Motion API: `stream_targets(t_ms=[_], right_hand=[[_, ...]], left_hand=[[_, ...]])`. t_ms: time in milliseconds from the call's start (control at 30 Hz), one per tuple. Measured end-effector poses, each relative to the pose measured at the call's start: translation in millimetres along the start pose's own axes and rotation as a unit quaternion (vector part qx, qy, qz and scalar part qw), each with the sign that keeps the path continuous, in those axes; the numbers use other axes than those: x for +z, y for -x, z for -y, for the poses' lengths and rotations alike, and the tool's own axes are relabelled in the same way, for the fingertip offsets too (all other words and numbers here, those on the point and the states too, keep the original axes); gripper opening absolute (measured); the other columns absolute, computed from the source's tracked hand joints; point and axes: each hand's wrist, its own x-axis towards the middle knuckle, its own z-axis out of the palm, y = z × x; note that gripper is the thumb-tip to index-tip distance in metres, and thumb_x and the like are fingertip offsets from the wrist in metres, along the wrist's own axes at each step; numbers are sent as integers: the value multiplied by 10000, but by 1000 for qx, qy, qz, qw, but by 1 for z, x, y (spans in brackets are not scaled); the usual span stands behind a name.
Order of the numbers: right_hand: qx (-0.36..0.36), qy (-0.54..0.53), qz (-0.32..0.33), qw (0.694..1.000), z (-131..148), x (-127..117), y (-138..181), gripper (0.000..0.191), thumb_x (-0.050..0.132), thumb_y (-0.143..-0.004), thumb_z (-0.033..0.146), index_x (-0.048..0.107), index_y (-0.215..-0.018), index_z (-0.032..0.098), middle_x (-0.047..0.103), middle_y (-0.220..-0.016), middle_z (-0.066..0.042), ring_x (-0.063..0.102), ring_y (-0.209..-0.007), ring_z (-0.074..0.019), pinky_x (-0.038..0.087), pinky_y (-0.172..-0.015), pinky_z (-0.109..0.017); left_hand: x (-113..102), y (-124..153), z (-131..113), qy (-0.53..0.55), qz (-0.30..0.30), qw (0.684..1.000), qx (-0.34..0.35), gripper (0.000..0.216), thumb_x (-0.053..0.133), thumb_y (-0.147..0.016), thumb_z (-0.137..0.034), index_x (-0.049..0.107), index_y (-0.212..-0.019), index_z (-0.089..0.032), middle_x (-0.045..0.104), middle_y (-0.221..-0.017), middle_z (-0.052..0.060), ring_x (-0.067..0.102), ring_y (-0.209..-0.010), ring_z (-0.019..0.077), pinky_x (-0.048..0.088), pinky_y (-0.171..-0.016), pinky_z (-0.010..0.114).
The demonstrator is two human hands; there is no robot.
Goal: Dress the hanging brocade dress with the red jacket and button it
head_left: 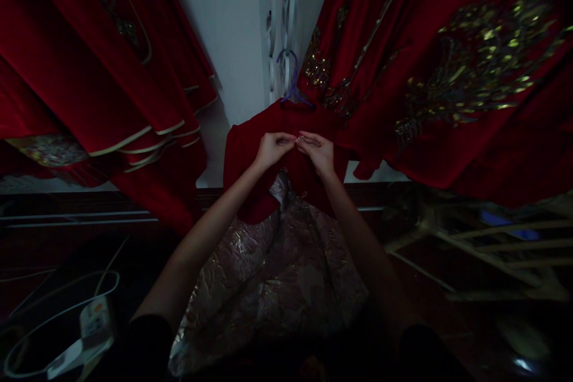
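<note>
A short red jacket [250, 146] hangs on a purple hanger [293, 80] in front of me, over a shiny patterned skirt or dress [299, 262]. My left hand [273, 150] pinches the jacket's front just below the neck. Against it, fingertip to fingertip, my right hand [319, 154] is closed on a small shiny beaded fastener [301, 138] there. Farther down the front opening sits another beaded fastener [305, 194]. The fingers hide exactly how the two front edges meet.
Red garments with pale trim [147, 131] hang at left, and a red garment with gold sequins [487, 48] at right. White straps [282, 6] hang behind the hanger. A power strip [95, 319] with cable lies lower left; a wooden frame [487, 245] stands lower right.
</note>
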Motion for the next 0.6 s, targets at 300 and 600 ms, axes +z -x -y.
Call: stream_targets(t_ms=[300, 600], right_hand=[[40, -65, 16, 997, -2, -3, 7, 485, 792, -611, 356, 688, -1064, 217, 726, -978, -39, 676, -951, -163, 540, -918, -379], [9, -51, 9, 999, -16, -5, 7, 484, 783, -617, 368, 685, -1065, 214, 716, -983, -39, 677, -907, -158, 554, -889, -371]], left_hand=[[0, 5, -6, 11, 11, 1000, 10, 251, 694, -715, -305, 723, -887, -125, 742, -904, 100, 695, -795, 175, 552, -807, 342], [-3, 4, -7, -159, 31, 985, 65, 160, 607, -796, -229, 728, -892, -189, 736, -912, 67, 682, -831, 184, 516, -819, 329]])
